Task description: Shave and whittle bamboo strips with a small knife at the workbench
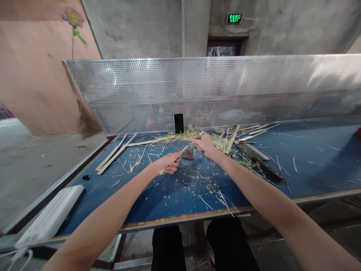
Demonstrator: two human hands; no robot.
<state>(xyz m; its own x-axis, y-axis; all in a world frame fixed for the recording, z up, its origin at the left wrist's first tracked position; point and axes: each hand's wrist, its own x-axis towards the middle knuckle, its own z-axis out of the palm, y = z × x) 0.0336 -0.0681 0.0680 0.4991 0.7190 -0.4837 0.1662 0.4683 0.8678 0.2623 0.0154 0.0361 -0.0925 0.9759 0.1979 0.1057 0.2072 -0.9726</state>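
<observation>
My left hand (pixel 168 164) is closed around a narrow, pale bamboo strip (pixel 184 149), whose far end points up and to the right. Across from it, my right hand (pixel 205 145) grips a slim dark tool (pixel 198 134) like a pen or small knife handle; its working end is too small to make out. The fingertips of that hand are close to the strip's far end. Just below, a dark, roughly triangular piece (pixel 188 154) lies on the blue tabletop (pixel 180 195) among scattered shavings.
A heap of shavings (pixel 218 140) lies behind my hands, with a phone (pixel 178 123) upright against the perforated metal panel (pixel 146 86). A dark-handled knife (pixel 267 168) lies at right. Loose strips (pixel 115 154) and a white power strip (pixel 53 214) are at left.
</observation>
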